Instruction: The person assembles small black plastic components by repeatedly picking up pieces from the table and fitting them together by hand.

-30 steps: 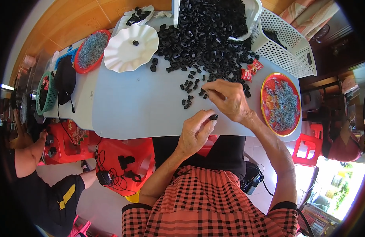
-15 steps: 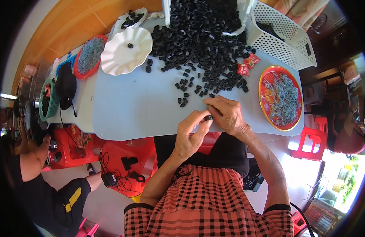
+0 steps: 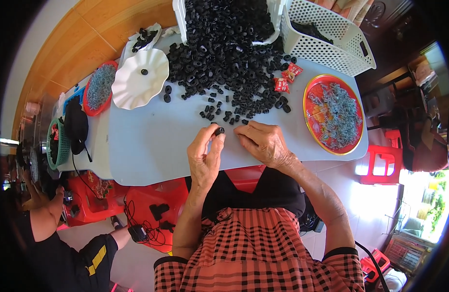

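Between the thumb and fingers of my left hand [image 3: 204, 155] is a small round black plastic part [image 3: 219, 130] with a hole in its end. My right hand [image 3: 264, 142] is beside it, low over the table, its thumb and fingertips pinched at another small black piece [image 3: 245, 122]. Just beyond both hands lie several loose black pieces [image 3: 228, 117]. They spread out from a large heap of black plastic parts [image 3: 224, 58], which spills from a white bin [image 3: 181, 24] tipped on its side at the far edge.
To the right is a red, gold-rimmed plate [image 3: 309, 127] with small clear bluish pieces. A white perforated basket [image 3: 326, 51] and red candy wrappers [image 3: 282, 85] lie behind it. On the left stand a scalloped white dish [image 3: 132, 87] and a red tray [image 3: 100, 90]. Another person [image 3: 64, 253] sits at lower left.
My left hand has moved left and forward, away from my right, with the black part in its fingers. My right hand has come to the loose pieces. The view has shifted slightly.
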Action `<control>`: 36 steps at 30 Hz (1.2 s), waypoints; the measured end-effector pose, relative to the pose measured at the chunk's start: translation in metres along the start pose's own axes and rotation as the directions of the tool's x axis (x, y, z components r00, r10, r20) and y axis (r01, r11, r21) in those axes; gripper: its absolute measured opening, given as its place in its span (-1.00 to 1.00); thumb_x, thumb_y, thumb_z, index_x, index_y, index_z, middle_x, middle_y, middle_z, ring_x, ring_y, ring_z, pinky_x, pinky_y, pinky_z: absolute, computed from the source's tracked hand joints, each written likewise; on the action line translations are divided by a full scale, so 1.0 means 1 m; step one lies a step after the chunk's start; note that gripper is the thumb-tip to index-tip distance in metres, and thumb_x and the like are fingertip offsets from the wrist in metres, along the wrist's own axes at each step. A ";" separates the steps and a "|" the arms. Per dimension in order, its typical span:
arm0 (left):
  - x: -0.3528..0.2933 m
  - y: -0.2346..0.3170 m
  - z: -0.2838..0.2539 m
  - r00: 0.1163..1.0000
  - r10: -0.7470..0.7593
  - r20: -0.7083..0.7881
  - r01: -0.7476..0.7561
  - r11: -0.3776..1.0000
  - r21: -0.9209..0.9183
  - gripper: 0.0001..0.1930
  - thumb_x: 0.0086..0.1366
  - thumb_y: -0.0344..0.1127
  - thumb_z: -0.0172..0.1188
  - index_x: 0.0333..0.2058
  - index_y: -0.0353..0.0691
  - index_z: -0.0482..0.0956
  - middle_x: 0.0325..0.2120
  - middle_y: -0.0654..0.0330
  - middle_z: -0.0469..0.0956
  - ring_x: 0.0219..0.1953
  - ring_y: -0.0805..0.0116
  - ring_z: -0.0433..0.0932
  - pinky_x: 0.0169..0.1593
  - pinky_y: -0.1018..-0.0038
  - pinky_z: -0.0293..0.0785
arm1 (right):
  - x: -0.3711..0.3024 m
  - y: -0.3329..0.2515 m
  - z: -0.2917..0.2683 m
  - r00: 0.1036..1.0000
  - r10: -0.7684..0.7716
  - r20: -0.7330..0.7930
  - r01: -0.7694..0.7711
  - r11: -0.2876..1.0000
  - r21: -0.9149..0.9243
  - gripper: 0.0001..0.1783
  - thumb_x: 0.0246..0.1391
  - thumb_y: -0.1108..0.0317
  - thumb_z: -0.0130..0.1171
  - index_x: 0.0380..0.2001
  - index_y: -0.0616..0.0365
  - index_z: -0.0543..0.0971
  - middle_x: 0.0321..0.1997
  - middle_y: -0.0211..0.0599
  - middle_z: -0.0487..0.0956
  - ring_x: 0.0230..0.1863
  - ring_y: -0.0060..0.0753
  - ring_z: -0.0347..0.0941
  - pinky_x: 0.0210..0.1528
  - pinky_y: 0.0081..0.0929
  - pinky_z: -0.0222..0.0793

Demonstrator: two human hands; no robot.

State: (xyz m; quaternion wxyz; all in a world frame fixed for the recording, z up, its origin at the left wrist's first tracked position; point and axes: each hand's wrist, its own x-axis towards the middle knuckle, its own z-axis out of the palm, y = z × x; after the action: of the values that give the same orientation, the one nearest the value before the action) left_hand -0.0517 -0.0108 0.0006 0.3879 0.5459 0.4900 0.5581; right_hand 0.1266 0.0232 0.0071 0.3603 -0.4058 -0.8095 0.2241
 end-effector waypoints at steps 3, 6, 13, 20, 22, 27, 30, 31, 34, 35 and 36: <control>-0.004 0.000 0.002 0.999 0.034 -0.021 -0.034 0.999 -0.009 -0.80 0.30 -0.45 0.13 -0.15 -0.44 0.48 -0.42 0.20 0.47 -0.44 0.52 0.38 -0.33 0.60 0.36 | 0.000 0.002 0.001 1.000 0.010 -0.003 -0.010 0.999 0.039 -0.82 0.00 0.47 0.21 -0.26 0.16 0.57 -0.46 -0.25 0.53 -0.50 -0.12 0.51 -0.50 -0.32 0.42; -0.016 0.005 0.003 1.000 -0.029 -0.002 0.029 0.999 -0.033 -0.78 0.30 -0.47 0.13 -0.11 -0.43 0.48 -0.38 0.14 0.52 -0.37 0.48 0.53 -0.32 0.58 0.42 | 0.002 0.004 -0.001 0.998 0.035 -0.059 -0.026 0.988 0.152 -0.78 -0.01 0.56 0.19 -0.22 0.20 0.58 -0.47 -0.21 0.54 -0.52 -0.27 0.50 -0.48 -0.43 0.40; -0.018 -0.002 0.005 0.999 0.020 0.037 -0.022 0.999 0.037 -0.79 0.30 -0.43 0.14 -0.13 -0.41 0.49 -0.43 0.15 0.53 -0.43 0.47 0.53 -0.37 0.57 0.42 | 0.017 0.002 -0.002 0.972 0.232 -0.047 -0.234 0.971 -0.046 -0.68 0.00 0.46 0.20 -0.11 0.16 0.57 -0.36 -0.14 0.60 -0.53 -0.31 0.52 -0.42 -0.41 0.44; -0.019 0.000 0.006 0.996 0.042 0.082 -0.046 0.997 0.055 -0.79 0.24 -0.45 0.18 -0.15 -0.36 0.50 -0.45 0.12 0.52 -0.50 0.40 0.49 -0.40 0.52 0.41 | 0.011 0.006 -0.001 0.985 0.165 -0.057 -0.164 0.986 0.012 -0.77 -0.01 0.53 0.19 -0.21 0.16 0.60 -0.36 -0.20 0.60 -0.57 -0.36 0.49 -0.48 -0.47 0.39; -0.016 0.002 0.004 0.982 0.134 0.131 -0.146 0.985 0.091 -0.80 0.23 -0.46 0.18 -0.17 -0.35 0.50 -0.47 0.13 0.51 -0.50 0.37 0.49 -0.40 0.50 0.41 | 0.012 0.001 -0.002 0.979 0.190 -0.068 -0.187 0.981 0.046 -0.81 -0.02 0.48 0.20 -0.26 0.15 0.59 -0.41 -0.20 0.57 -0.49 -0.13 0.52 -0.45 -0.37 0.43; -0.018 0.003 0.007 0.955 0.221 0.197 -0.253 0.955 0.157 -0.78 0.17 -0.51 0.20 -0.18 -0.32 0.50 -0.50 0.14 0.49 -0.47 0.20 0.46 -0.32 0.39 0.40 | 0.011 0.004 -0.004 0.988 0.146 -0.038 -0.146 0.989 0.004 -0.82 -0.04 0.54 0.20 -0.29 0.19 0.58 -0.45 -0.22 0.54 -0.52 -0.20 0.50 -0.48 -0.41 0.41; -0.020 0.003 0.007 0.946 0.253 0.203 -0.288 0.942 0.170 -0.81 0.21 -0.47 0.17 -0.19 -0.35 0.50 -0.48 0.09 0.52 -0.48 0.25 0.51 -0.40 0.44 0.43 | 0.010 0.003 -0.002 0.990 0.131 -0.050 -0.131 0.991 0.007 -0.81 -0.05 0.56 0.20 -0.28 0.20 0.58 -0.46 -0.21 0.54 -0.53 -0.22 0.49 -0.49 -0.42 0.40; -0.021 0.003 0.007 0.947 0.252 0.198 -0.286 0.943 0.171 -0.81 0.21 -0.47 0.17 -0.19 -0.35 0.50 -0.48 0.09 0.52 -0.48 0.25 0.51 -0.40 0.44 0.43 | 0.011 0.002 -0.002 0.991 0.129 -0.045 -0.128 0.992 0.007 -0.81 -0.05 0.56 0.20 -0.28 0.20 0.58 -0.46 -0.21 0.54 -0.53 -0.22 0.49 -0.49 -0.42 0.40; -0.025 0.006 0.004 0.970 0.167 0.179 -0.188 0.976 0.107 -0.77 0.16 -0.54 0.19 -0.17 -0.34 0.48 -0.50 0.11 0.49 -0.46 0.18 0.46 -0.34 0.37 0.40 | 0.011 0.001 -0.002 0.992 0.112 -0.050 -0.111 0.994 0.022 -0.80 -0.04 0.56 0.20 -0.27 0.21 0.58 -0.48 -0.21 0.53 -0.55 -0.24 0.48 -0.50 -0.43 0.40; -0.025 0.007 0.002 0.973 0.146 0.179 -0.166 0.981 0.102 -0.77 0.16 -0.55 0.19 -0.17 -0.35 0.48 -0.49 0.11 0.49 -0.46 0.18 0.46 -0.36 0.38 0.41 | 0.011 0.001 -0.003 0.993 0.110 -0.044 -0.109 0.994 0.021 -0.80 -0.04 0.56 0.20 -0.27 0.20 0.58 -0.47 -0.22 0.54 -0.55 -0.25 0.47 -0.50 -0.43 0.40; -0.026 0.008 0.000 0.976 0.125 0.180 -0.144 0.985 0.097 -0.77 0.16 -0.55 0.19 -0.17 -0.36 0.48 -0.49 0.10 0.49 -0.46 0.19 0.46 -0.37 0.39 0.41 | 0.011 0.001 -0.003 0.993 0.108 -0.038 -0.107 0.994 0.020 -0.80 -0.03 0.56 0.21 -0.26 0.19 0.58 -0.45 -0.22 0.54 -0.56 -0.26 0.47 -0.50 -0.42 0.40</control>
State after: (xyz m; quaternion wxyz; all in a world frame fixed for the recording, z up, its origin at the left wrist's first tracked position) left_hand -0.0482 -0.0373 0.0023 0.3597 0.6446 0.4462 0.5060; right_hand 0.1248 0.0326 0.0129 0.3673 -0.4498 -0.7772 0.2424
